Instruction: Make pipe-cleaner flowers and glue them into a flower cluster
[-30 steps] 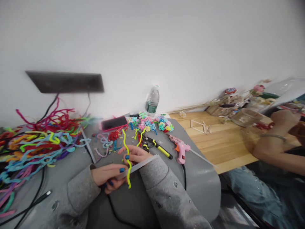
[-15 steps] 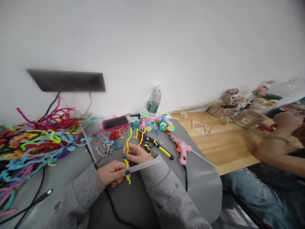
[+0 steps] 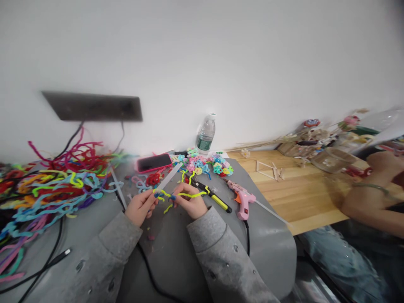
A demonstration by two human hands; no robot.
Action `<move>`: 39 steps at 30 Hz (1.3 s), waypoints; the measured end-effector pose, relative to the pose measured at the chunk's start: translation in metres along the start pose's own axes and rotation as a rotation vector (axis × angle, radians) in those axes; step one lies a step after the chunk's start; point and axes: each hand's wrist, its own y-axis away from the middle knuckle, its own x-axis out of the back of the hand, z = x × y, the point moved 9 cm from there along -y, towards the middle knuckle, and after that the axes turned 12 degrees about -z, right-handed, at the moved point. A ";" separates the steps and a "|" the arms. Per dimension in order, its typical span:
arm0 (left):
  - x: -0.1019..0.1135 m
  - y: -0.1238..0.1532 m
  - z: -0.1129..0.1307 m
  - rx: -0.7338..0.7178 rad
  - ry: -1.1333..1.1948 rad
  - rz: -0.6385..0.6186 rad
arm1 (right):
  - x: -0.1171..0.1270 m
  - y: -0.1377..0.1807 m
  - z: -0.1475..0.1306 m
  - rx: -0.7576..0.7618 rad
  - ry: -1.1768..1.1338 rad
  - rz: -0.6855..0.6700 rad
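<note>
Between thumb and fingers, my left hand (image 3: 140,207) pinches a translucent glue stick (image 3: 170,176) together with one end of a yellow pipe cleaner (image 3: 193,195). The stick points up and away to the right. My right hand (image 3: 192,204) grips the pipe cleaner a little to the right of the stick, and its long free end runs out past the fingers. Whether the pipe cleaner is wrapped round the stick or just lies against it is hard to make out. Wire cutters (image 3: 219,201) with yellow and black handles lie just right of my right hand.
A pink glue gun (image 3: 243,198) lies at the right, its cord trailing forward. Pipe cleaners (image 3: 72,185) are heaped at left. Behind are a phone (image 3: 154,163), small fuzzy flowers (image 3: 197,163) and a bottle (image 3: 206,134). Another person's arm (image 3: 362,202) rests over the wooden table (image 3: 303,202).
The glue stick has swung from pointing right to pointing up and away. The pipe cleaner has turned from upright to sideways. Both hands have moved slightly up and farther apart.
</note>
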 end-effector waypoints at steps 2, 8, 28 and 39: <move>0.004 0.002 0.007 -0.022 -0.217 0.025 | -0.006 0.003 -0.014 0.040 0.165 -0.015; -0.001 0.006 0.033 -0.133 -0.828 0.071 | -0.030 0.007 -0.051 0.102 0.712 -0.105; -0.040 0.007 0.020 -0.199 -0.654 -0.353 | -0.020 0.006 -0.054 0.055 0.986 -0.129; -0.038 0.006 0.017 -0.187 -0.664 -0.324 | -0.012 0.010 -0.047 0.007 0.882 -0.021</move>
